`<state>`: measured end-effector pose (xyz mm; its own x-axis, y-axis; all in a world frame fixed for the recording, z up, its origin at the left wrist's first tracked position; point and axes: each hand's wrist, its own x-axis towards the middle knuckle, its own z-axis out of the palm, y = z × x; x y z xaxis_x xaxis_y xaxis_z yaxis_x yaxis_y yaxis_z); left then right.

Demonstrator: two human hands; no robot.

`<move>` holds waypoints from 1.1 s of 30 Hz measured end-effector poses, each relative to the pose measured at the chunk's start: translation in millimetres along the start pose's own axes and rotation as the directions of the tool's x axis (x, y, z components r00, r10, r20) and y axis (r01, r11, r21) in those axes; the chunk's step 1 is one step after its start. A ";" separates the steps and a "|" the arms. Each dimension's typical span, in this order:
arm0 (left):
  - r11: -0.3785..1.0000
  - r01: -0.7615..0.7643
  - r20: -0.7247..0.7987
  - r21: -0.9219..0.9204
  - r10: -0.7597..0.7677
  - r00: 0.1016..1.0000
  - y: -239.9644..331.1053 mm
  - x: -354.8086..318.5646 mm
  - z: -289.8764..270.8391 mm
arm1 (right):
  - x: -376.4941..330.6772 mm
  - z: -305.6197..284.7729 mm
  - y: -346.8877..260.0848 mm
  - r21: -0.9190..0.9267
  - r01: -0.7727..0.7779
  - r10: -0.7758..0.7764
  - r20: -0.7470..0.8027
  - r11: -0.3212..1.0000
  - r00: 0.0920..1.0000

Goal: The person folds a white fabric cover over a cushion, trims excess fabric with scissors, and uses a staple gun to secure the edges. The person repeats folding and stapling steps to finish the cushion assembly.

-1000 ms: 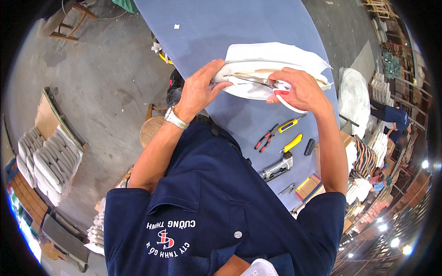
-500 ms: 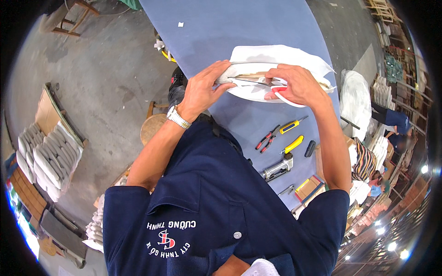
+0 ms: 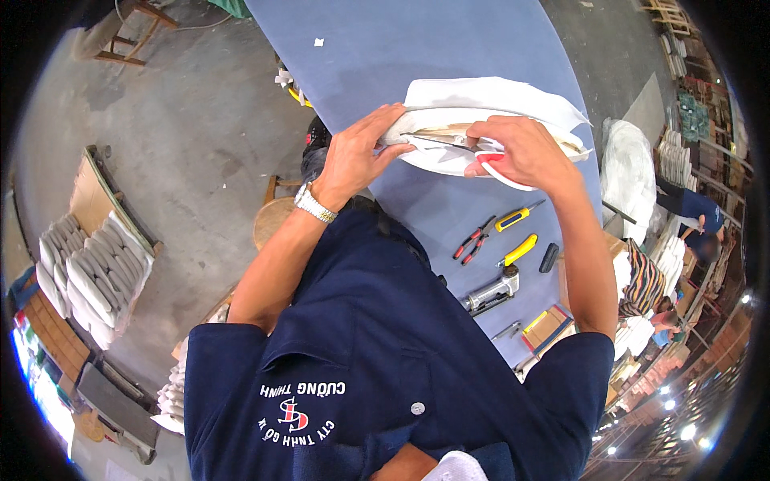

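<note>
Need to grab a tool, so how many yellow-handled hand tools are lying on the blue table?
2: a yellow-handled screwdriver beside the red pliers, and a yellow-handled tool just below it. Others may be hidden.
</note>
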<state>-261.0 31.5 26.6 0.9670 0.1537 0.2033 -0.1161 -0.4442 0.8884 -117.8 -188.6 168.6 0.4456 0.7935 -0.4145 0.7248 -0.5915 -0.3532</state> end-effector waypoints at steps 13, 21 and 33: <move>0.996 -0.073 0.016 0.059 0.072 0.997 -0.3 -5.3 1.4 | 1.7 6.6 6.1 -0.022 0.011 -0.009 0.076 1.000 0.997; 0.996 0.052 -0.016 0.070 -0.051 0.999 -5.2 -6.4 1.7 | -96.2 9.2 -5.3 0.126 -0.209 0.241 -0.366 0.970 0.899; 0.969 0.231 0.026 0.093 -0.234 0.972 20.8 25.4 -6.0 | -171.3 311.8 -7.9 0.642 -0.596 0.876 -0.345 0.483 0.337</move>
<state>-240.3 31.5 52.7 0.9729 0.2302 -0.0213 0.1318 -0.4765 0.8692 -363.7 -364.5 -19.1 0.9665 -0.2009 -0.1599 -0.2531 -0.8502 -0.4617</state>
